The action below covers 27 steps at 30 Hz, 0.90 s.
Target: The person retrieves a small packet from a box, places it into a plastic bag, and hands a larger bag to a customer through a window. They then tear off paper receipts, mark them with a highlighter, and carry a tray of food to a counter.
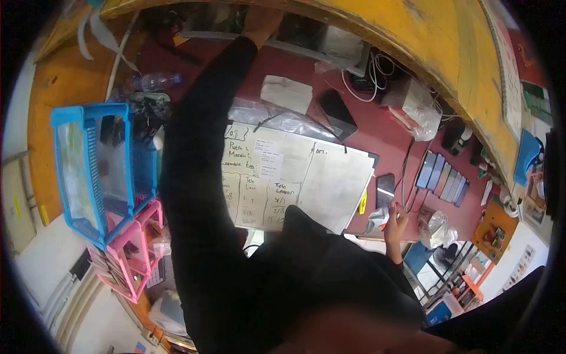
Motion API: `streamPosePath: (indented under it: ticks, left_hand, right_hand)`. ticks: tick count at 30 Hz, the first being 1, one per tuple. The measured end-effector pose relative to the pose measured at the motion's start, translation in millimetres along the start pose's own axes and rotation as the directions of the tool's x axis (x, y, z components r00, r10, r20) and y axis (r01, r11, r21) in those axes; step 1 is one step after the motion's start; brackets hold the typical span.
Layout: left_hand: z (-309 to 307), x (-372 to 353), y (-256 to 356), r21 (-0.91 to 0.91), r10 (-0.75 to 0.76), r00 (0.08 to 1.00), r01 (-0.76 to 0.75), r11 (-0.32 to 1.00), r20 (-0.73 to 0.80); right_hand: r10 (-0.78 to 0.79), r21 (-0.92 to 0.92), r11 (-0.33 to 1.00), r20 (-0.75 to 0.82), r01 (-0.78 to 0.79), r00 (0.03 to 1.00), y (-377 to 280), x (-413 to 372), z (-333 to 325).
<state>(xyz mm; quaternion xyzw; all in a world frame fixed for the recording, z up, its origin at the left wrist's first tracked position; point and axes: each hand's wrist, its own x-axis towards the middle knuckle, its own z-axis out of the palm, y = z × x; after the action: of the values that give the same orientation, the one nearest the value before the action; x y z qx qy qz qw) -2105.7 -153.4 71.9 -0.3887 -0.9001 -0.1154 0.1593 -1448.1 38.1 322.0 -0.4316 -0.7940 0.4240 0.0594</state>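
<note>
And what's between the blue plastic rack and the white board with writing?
In the head view, the person's black-sleeved left arm crosses between the blue rack and white board; a crumpled black bag sits beside the rack.

L hand [262, 26] partly hid. by yellow board [413, 35]; whiteboard [336, 183] part. behind sleeve [197, 153], label txt [268, 159] too sm. to read.

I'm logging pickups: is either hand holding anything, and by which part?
It can't be told. The left hand is partly hidden by the shelf; the right hand is beside a silvery packet, any hold too small to make out.
</note>
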Motion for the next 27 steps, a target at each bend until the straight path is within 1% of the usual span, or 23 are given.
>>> streamPosePath:
  ticks: [3,4,6,7,8,9,10,12,14,15,16,18,19,21,22,24,26,27]
  left_hand:
    - [-71,19,16,0.016,-0.03,0.976,0.027,1.0,0.216]
    - [-91,27,25,0.021,-0.042,0.958,0.038,0.999,0.285]
    - [-81,34,33,0.015,-0.087,0.975,0.086,0.996,0.206]
    - [-43,32,30,0.004,-0.122,0.991,0.122,0.993,0.053]
    - [-32,36,13,0.005,-0.172,0.978,0.174,0.985,-0.119]
    - [-58,40,21,0.136,-0.068,0.974,0.099,0.986,-0.216]
    - [-106,38,42,0.272,0.048,0.955,0.035,0.962,-0.293]
    - [-141,40,57,0.389,0.155,0.931,-0.015,0.921,-0.331]
    - [-148,38,59,0.333,0.109,0.951,-0.007,0.943,-0.289]
    - [-153,35,60,0.299,0.08,0.961,0.004,0.954,-0.266]
    - [-168,31,63,0.253,0.045,0.969,0.018,0.967,-0.241]
    - [-205,27,73,0.112,-0.005,0.973,0.031,0.993,-0.23]
    - [-226,25,78,0.017,-0.027,0.97,0.032,0.999,-0.241]
    - [-244,21,79,-0.139,-0.081,0.974,0.053,0.989,-0.209]
    - [-246,19,75,-0.197,-0.111,0.98,0.077,0.977,-0.165]
    - [-245,18,71,-0.173,-0.123,0.98,0.095,0.98,-0.159]
    - [-242,13,68,-0.009,-0.094,0.967,0.095,0.995,-0.237]
    - [-242,12,65,-0.011,-0.134,0.957,0.135,0.991,-0.256]
  right_hand:
    - [-0.176,-0.053,0.982,0.104,0.182,0.979,-25,33,11]
    - [-0.218,-0.038,0.973,0.158,0.227,0.963,-62,43,21]
    - [-0.339,0.063,0.941,0.19,0.334,0.921,-107,70,45]
    - [-0.406,0.076,0.914,0.23,0.399,0.885,-130,89,60]
    - [-0.493,0.1,0.869,0.28,0.485,0.824,-159,112,81]
    - [-0.521,0.113,0.85,0.32,0.515,0.791,-176,125,94]
    - [-0.547,0.125,0.832,0.357,0.541,0.757,-192,136,106]
    - [-0.63,0.156,0.768,0.365,0.622,0.686,-233,149,130]
    - [-0.621,0.155,0.769,0.41,0.62,0.668,-260,164,154]
    - [-0.697,0.027,0.664,0.385,0.747,0.605,-273,172,165]
    - [-0.762,-0.107,0.534,0.369,0.839,0.532,-284,182,176]
    - [-0.889,-0.272,0.341,0.218,0.9,0.403,-285,226,216]
    - [-0.882,-0.283,0.305,0.276,0.909,0.382,-288,247,231]
    - [-0.846,-0.277,0.302,0.363,0.912,0.391,-288,298,270]
    - [-0.811,-0.313,0.308,0.408,0.899,0.42,-291,318,287]
    - [-0.745,-0.414,0.311,0.453,0.856,0.49,-297,336,311]
    - [-0.709,-0.517,0.304,0.438,0.8,0.552,-305,344,325]
    - [-0.698,-0.561,0.297,0.425,0.773,0.576,-308,347,330]
